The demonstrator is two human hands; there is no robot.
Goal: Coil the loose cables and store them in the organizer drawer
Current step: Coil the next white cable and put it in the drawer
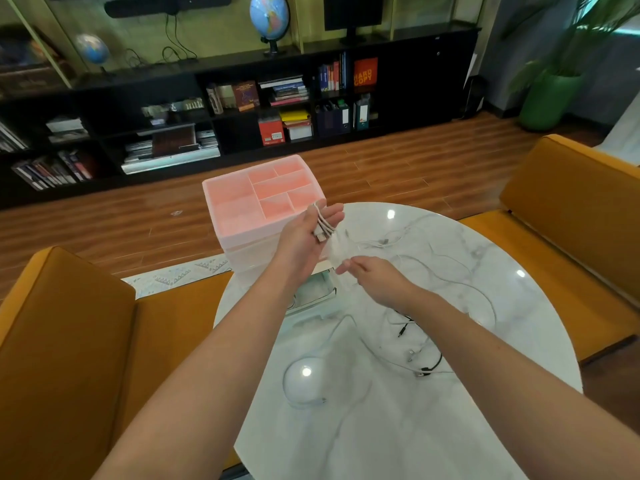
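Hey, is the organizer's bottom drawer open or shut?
Open. The drawer juts out from the base of the pink organizer onto the table, below the left hand. Its contents are unclear.

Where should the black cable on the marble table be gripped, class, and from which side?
Grip the black cable at its curved bend near the right table edge, coming from above with the right hand: it lies flat, tangled with white cables.

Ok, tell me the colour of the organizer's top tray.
Pink, seen in the head view: organizer.
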